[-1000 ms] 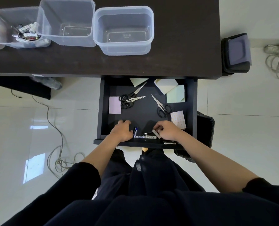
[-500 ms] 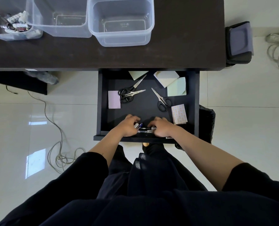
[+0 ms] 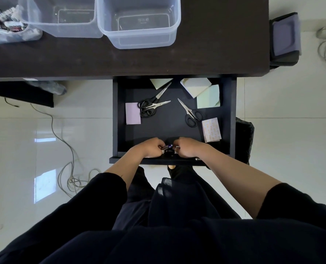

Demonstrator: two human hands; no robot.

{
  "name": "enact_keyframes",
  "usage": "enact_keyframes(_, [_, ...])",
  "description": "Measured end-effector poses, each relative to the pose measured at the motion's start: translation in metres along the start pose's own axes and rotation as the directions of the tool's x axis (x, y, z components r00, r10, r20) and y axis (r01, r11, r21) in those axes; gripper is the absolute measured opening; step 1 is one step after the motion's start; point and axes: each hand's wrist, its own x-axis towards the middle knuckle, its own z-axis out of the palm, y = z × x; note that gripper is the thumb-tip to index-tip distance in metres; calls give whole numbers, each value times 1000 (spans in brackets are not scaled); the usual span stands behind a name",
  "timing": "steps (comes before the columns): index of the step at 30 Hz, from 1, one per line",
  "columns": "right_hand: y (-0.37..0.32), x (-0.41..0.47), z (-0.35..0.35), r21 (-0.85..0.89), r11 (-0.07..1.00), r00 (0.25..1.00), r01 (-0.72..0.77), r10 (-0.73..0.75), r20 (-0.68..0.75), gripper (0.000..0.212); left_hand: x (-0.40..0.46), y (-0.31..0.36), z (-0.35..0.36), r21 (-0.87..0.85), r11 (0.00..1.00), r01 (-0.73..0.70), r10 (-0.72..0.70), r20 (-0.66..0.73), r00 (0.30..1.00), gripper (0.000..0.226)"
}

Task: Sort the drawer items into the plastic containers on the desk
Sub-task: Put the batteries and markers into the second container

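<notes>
Glossy white tile floor, dark matte drawer (image 3: 174,128) open. At its front edge, left hand (image 3: 149,148) and right hand (image 3: 188,147) curled tight around small cylindrical batteries (image 3: 167,148). Clear plastic containers (image 3: 139,21) well behind drawer.

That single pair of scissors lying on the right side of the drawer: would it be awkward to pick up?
Probably not. The scissors look stiff, with metal blades and black loop handles, so they should lift as one piece. They lie closed and flat on the drawer floor, so rolling seems unlikely. The smooth blades may be slippery; the loops look the safer hold.
</notes>
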Motion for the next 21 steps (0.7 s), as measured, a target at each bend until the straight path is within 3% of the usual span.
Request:
enact_keyframes(4, [1,-4,-1,45,999,1000,-3,2,22,18,-1,2,-1,40,999,-32,32,-11,999,24])
enact_keyframes(12, [2,-12,-8,165,986,997,-18,5,82,16,-1,4,-4,91,995,-45,40,47,998,28])
enact_keyframes(19, [-2,-13,-9,112,990,993,-82,71,99,12,2,18,-8,201,978,-53,28,126,992,29])
enact_keyframes(21, [2,-15,-11,125,988,989,-94,79,122,20,0,16,-7,190,981,-48,27,113,993,31])
